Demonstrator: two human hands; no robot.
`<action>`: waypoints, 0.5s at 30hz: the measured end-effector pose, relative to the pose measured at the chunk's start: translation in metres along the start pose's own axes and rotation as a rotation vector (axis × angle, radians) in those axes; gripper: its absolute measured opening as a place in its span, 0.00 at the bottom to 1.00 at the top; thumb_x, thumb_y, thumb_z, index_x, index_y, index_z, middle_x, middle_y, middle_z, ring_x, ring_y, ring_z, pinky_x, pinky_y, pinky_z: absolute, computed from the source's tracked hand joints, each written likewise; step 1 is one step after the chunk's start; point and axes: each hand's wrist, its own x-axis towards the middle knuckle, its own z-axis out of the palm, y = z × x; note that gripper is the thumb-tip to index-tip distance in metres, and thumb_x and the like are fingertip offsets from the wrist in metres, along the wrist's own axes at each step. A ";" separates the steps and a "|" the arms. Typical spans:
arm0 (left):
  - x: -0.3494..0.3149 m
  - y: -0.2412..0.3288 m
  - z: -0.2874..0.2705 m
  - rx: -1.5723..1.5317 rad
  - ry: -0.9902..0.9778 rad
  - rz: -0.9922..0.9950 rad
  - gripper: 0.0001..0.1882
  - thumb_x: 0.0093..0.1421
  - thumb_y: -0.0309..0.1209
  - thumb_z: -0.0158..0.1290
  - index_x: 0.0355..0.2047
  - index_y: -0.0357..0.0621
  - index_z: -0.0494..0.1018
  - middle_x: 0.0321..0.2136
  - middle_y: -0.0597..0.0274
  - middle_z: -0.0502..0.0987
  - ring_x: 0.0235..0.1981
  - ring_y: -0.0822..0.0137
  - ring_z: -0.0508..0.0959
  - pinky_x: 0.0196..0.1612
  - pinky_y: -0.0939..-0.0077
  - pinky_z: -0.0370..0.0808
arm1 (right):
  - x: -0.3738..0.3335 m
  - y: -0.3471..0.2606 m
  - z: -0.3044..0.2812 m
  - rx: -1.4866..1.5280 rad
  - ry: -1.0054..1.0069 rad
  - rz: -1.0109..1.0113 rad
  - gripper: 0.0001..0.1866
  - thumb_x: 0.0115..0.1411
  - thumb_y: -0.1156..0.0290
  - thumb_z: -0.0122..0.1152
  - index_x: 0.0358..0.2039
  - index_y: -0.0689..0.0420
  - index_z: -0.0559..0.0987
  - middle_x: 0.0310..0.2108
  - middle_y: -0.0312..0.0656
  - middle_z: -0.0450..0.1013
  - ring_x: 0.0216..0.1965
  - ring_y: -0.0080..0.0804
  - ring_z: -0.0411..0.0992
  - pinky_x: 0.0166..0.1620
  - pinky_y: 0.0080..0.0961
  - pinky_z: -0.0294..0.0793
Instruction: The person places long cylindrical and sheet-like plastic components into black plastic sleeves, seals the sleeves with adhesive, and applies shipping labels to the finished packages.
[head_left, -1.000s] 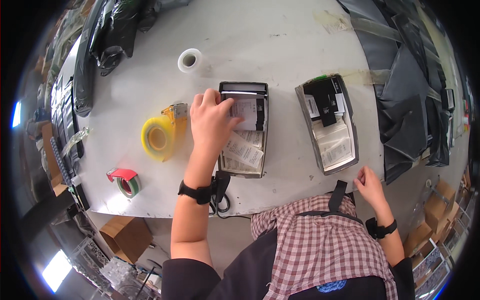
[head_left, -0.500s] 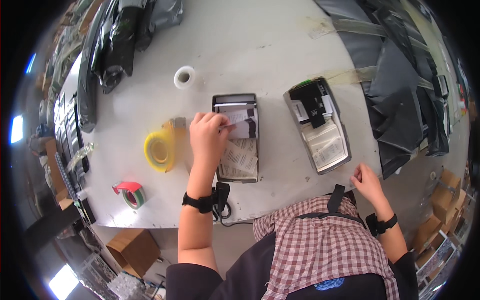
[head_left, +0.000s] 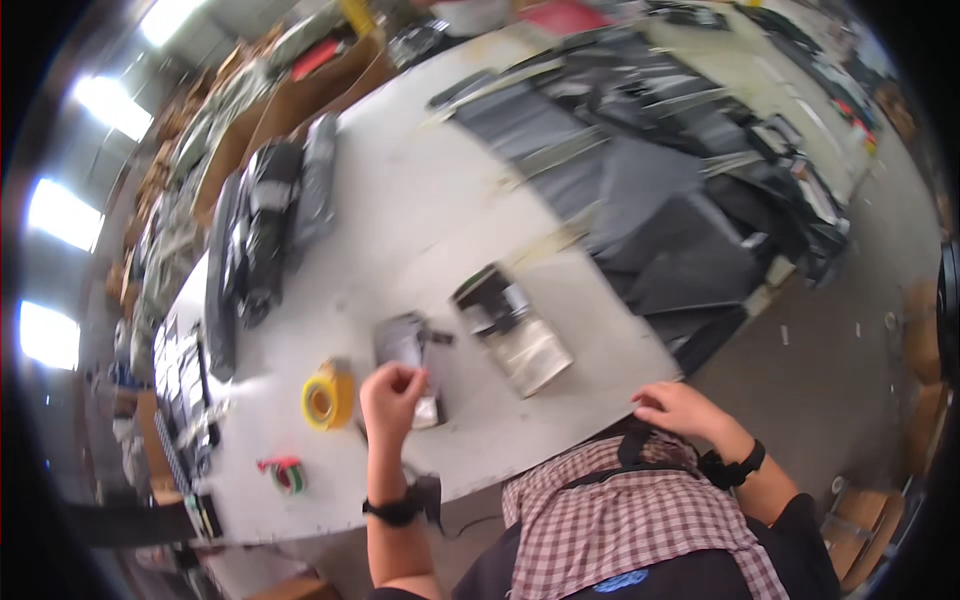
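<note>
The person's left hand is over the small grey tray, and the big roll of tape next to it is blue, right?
Not quite. The head view shows the left hand over the small grey tray, but the big roll of tape beside it is yellow, not blue.

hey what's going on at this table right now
A person in a checked shirt stands at a white table. Their left hand is raised over an open grey tray-like device, fingers pinched together; whether they hold anything is unclear. Their right hand rests at the table edge. A second similar device and a yellow tape roll lie nearby.
</note>
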 end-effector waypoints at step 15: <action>-0.150 0.286 0.383 -0.796 -1.040 -0.078 0.09 0.55 0.29 0.56 0.23 0.42 0.68 0.23 0.69 0.74 0.21 0.81 0.71 0.21 0.88 0.68 | -0.207 0.105 -0.121 0.704 0.816 -0.003 0.11 0.57 0.71 0.57 0.39 0.64 0.73 0.29 0.39 0.73 0.28 0.21 0.71 0.33 0.18 0.72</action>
